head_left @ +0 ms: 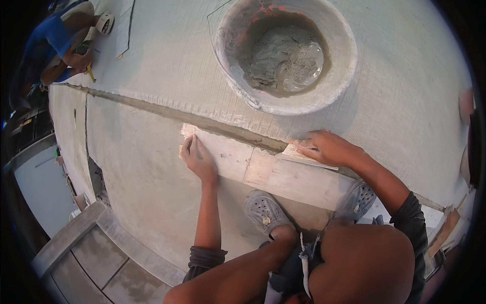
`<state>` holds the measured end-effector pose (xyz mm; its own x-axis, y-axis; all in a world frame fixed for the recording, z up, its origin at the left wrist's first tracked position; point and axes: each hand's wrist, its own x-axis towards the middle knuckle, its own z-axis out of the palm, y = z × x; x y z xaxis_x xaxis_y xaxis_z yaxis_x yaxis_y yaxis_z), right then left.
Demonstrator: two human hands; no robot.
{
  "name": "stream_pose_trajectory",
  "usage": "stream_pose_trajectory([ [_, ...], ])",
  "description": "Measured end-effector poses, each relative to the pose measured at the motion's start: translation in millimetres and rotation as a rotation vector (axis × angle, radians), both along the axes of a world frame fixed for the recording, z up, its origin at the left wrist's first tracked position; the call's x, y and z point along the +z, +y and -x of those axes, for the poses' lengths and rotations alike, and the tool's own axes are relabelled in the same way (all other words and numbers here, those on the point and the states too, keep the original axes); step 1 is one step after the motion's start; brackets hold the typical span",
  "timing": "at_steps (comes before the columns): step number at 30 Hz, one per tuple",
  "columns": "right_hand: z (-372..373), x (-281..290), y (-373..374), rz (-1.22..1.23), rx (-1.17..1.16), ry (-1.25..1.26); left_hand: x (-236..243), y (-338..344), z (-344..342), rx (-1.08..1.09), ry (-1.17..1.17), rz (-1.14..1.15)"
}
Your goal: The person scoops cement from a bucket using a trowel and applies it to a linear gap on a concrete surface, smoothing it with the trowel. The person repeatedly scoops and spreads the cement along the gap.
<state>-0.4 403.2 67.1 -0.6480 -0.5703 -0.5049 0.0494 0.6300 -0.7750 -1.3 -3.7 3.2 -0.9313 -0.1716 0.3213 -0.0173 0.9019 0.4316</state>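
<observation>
Left hand [201,159], half-curled, grip unclear, touches a chipped pale board [228,154]; right hand [331,147] clasps a whitish strip [298,153].

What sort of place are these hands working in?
Probably a building site: a bucket of wet grey mix stands near a long gap in a concrete-looking floor, and a pale strip lies along the gap.

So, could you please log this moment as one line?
left hand: on left end of pale strip | right hand: holding flat pale piece by groove | bucket: grey mix inside
</observation>
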Motion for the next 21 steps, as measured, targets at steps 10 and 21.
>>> stream_pose_trajectory([
  [10,-28.1,40.7,69.5,-0.017,-0.089,-0.018,-8.1,-3.3,0.2,0.006,0.014,0.024],
  [21,62.9,-23.9,-110.9,0.192,-0.242,0.21,-7.9,0.4,1.7,-0.015,0.033,0.034],
])
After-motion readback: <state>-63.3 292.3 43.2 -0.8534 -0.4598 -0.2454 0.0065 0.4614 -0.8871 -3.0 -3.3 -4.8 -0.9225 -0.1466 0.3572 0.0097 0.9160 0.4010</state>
